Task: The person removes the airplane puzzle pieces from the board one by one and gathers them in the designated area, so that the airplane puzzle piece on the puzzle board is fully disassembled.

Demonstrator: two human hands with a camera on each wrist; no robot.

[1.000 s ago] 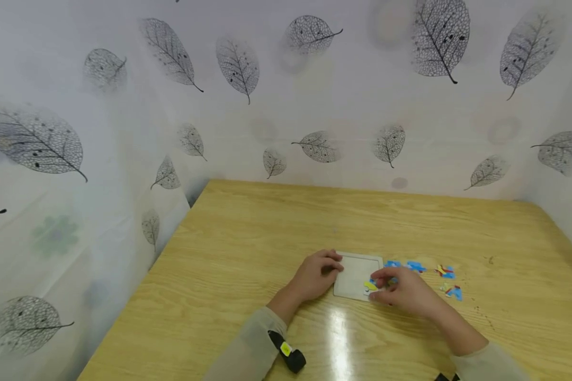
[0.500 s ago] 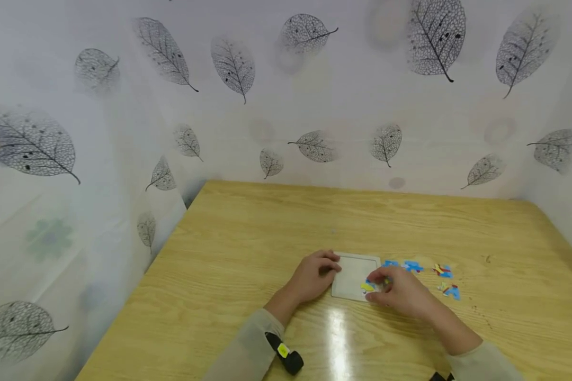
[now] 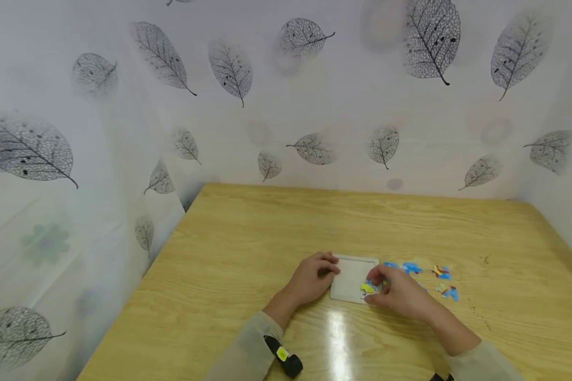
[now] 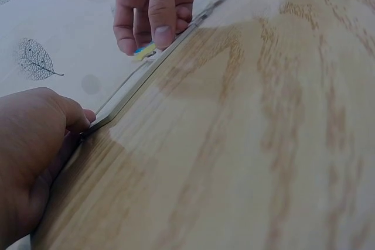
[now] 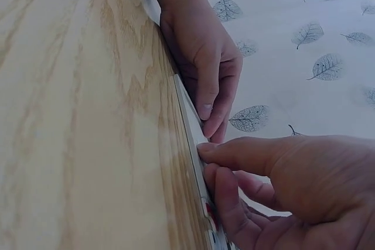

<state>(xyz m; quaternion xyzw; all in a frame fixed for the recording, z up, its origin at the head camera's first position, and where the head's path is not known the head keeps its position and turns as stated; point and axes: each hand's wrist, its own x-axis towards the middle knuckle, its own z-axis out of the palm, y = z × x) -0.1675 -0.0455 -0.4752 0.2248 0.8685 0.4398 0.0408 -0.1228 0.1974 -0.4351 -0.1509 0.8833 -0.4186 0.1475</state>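
A flat pale square puzzle tray point(image 3: 350, 272) with a raised rim lies on the table. My left hand point(image 3: 312, 278) holds its left edge, the fingertips at the upper left corner. In the left wrist view, the thumb tip meets the rim of the tray point(image 4: 126, 93). My right hand point(image 3: 395, 291) pinches a yellow, blue and white jigsaw piece point(image 3: 367, 288) between thumb and fingers, low over the tray's lower right corner. The fingers partly cover this piece, and in the right wrist view they hide it.
Right of the tray lie several loose jigsaw pieces, among them a blue one point(image 3: 412, 268), a red-yellow-blue one point(image 3: 441, 272) and another point(image 3: 448, 292). Some are partly behind the right hand. A leaf-print curtain point(image 3: 338, 106) encloses the wooden table point(image 3: 248, 233).
The head view has shifted slightly. My right hand's fingers have moved a little over the tray corner, and more of the yellow piece shows. My left hand stays on the tray's edge.
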